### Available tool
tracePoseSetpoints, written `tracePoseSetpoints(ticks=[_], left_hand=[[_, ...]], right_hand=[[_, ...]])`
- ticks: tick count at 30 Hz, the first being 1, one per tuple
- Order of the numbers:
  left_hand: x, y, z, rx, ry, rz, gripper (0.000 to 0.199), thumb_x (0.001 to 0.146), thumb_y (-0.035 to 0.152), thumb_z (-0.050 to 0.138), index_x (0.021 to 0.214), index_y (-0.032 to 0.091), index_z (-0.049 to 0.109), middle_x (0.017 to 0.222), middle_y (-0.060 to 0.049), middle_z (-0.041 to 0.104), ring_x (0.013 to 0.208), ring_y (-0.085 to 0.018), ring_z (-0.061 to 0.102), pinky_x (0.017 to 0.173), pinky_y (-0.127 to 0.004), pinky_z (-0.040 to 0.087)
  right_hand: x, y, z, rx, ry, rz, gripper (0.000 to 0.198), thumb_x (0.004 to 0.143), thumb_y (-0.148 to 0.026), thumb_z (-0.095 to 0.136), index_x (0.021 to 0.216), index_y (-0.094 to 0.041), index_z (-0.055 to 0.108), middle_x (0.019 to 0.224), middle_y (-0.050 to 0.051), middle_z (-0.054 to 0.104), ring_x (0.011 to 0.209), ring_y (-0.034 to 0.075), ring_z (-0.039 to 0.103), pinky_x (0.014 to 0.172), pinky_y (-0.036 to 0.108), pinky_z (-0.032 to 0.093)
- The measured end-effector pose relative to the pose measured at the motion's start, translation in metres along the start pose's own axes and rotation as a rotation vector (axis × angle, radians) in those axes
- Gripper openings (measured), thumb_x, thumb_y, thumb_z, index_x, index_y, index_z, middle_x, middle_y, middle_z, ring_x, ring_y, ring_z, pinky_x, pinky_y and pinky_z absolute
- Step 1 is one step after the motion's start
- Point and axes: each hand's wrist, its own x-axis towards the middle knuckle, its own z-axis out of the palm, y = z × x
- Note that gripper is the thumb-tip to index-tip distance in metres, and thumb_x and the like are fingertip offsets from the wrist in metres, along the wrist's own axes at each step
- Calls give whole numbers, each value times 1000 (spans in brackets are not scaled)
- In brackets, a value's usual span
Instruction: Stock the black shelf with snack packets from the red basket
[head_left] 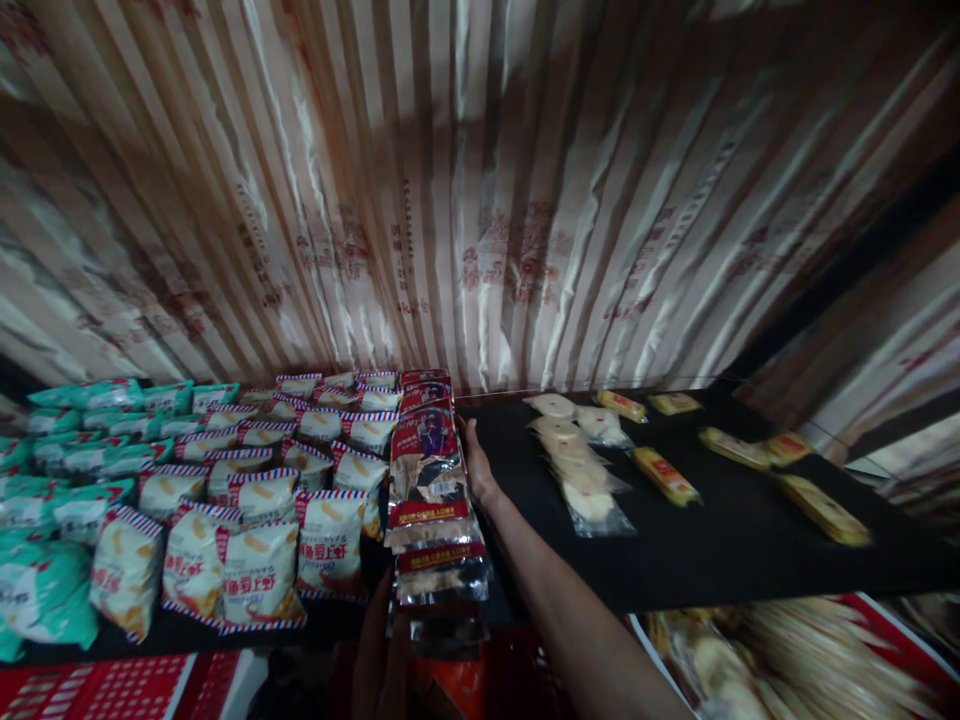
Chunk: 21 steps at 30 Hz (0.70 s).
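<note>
A long row of overlapping dark red snack packets (427,465) with clear lower parts lies on the black table, its near end at the table's front edge. My right hand (480,465) reaches up from the lower right and presses against the row's right side, fingers along the packets. My left hand (379,645), dark in shadow, is at the near left side of the row, its fingers stretched up against the packets. Between them the two hands hold the row from both sides. Left of it stand several white chip bags (330,545) with red and blue striped edges.
Green-teal snack bags (56,590) fill the far left. On the right lie flat round cakes in clear wrap (581,465) and yellow packets (667,475). Below the table edge are a red crate (97,690) and a box of packaged goods (802,650). A printed curtain (517,200) hangs behind.
</note>
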Motion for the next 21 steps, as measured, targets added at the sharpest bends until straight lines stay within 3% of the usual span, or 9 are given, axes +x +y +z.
tracePoseSetpoints(ticks=[5,10,13,15,19,21], left_hand=[[-5,-4,4,78,76,217,35,75,43,57,106,27,64,128,-7,55,126,-31,40,107,-47,31],[-4,6,10,-33,154,111,43,84,45,42,121,26,53,130,-7,53,122,-26,46,103,-42,38],[-8,8,8,-117,237,36,43,85,47,37,117,23,54,127,-8,54,122,-23,46,102,-39,39],[-15,5,2,-106,274,-1,40,84,46,41,111,22,57,122,-9,56,119,-24,48,100,-40,40],[-40,-10,-11,-83,266,-61,33,81,38,43,103,20,60,110,-9,62,107,-24,56,95,-40,44],[-57,-20,-14,-65,138,-72,31,77,35,45,97,18,62,103,-9,65,99,-23,60,91,-39,47]], right_hand=[[-6,-4,-5,77,30,-17,64,82,-65,34,128,-23,46,129,6,54,121,21,48,100,40,37],[-45,-6,-20,121,221,-107,60,79,-63,42,117,-18,56,134,10,49,123,20,45,105,36,31],[-97,-2,-28,71,365,-257,56,77,-61,46,107,-16,61,118,11,61,112,23,54,98,39,38],[-143,6,-35,-8,448,-282,53,77,-60,48,104,-16,61,104,10,66,100,22,60,89,38,44],[-233,45,-52,-228,457,-118,48,75,-61,49,91,-18,65,78,5,68,75,20,62,71,31,48],[-267,73,-60,-355,359,-42,46,75,-61,48,84,-19,65,71,3,66,71,19,60,67,28,48]])
